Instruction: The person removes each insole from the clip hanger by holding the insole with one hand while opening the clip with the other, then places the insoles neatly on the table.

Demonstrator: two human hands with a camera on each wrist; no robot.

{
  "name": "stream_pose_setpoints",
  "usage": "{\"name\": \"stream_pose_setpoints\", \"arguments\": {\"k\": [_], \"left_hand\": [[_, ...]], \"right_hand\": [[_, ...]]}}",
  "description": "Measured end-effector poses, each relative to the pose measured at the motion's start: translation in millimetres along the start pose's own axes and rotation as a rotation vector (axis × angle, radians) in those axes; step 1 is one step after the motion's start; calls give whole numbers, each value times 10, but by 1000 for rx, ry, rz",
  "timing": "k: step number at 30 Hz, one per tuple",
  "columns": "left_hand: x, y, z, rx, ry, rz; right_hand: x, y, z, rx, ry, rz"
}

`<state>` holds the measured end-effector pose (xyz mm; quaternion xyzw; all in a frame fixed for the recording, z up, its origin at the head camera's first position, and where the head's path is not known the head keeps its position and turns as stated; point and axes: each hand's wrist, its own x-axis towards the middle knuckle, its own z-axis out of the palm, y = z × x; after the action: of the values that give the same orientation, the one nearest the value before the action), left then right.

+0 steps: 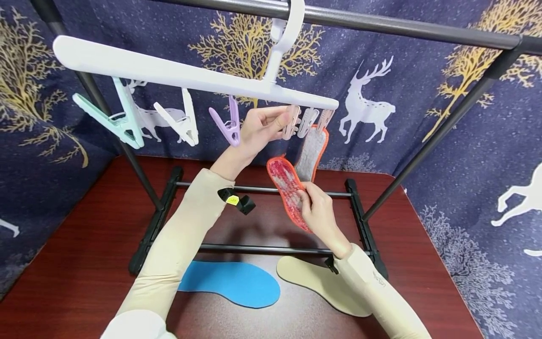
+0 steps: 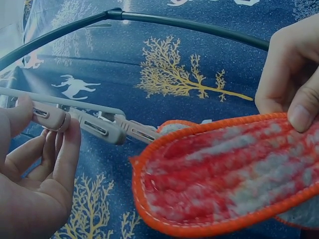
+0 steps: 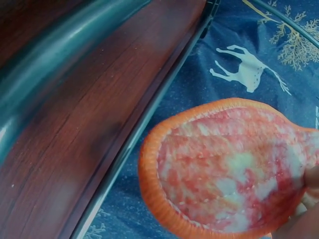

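My left hand (image 1: 256, 129) is raised under the white hanger (image 1: 190, 77), its thumb and fingers pinching a pale pink clip (image 2: 47, 115). Lower down, my right hand (image 1: 319, 212) grips a fuzzy red-and-white insole (image 1: 284, 181) with orange edging by its side, thumb on the near face. The insole's upper end is below the pinched clip, apart from it. From the end clip (image 1: 325, 120) hangs a grey insole (image 1: 312, 148) with the same edging, partly behind the red one. Between these two clips is a whitish clip (image 1: 308, 122).
Mint (image 1: 123, 120), white (image 1: 183, 123) and purple (image 1: 230, 125) clips hang along the hanger's left part. The hanger hooks over a dark rack bar (image 1: 381, 28). On the table (image 1: 76, 254) lie a blue insole (image 1: 233, 282) and a beige insole (image 1: 317, 280), partly behind my right forearm.
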<state>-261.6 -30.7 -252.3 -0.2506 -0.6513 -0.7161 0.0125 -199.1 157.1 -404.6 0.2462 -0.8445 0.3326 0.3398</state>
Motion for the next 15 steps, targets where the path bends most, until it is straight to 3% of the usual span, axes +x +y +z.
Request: {"name": "stream_pose_setpoints", "arguments": {"k": [8,15], "left_hand": [[-7,1,-7,-41,-3,-4],[-12,-13,-1,-17,3,-21]], "right_hand": [[-40,47,-44,-4,-38,10],[-44,59,-83,-21,-57,23]]}}
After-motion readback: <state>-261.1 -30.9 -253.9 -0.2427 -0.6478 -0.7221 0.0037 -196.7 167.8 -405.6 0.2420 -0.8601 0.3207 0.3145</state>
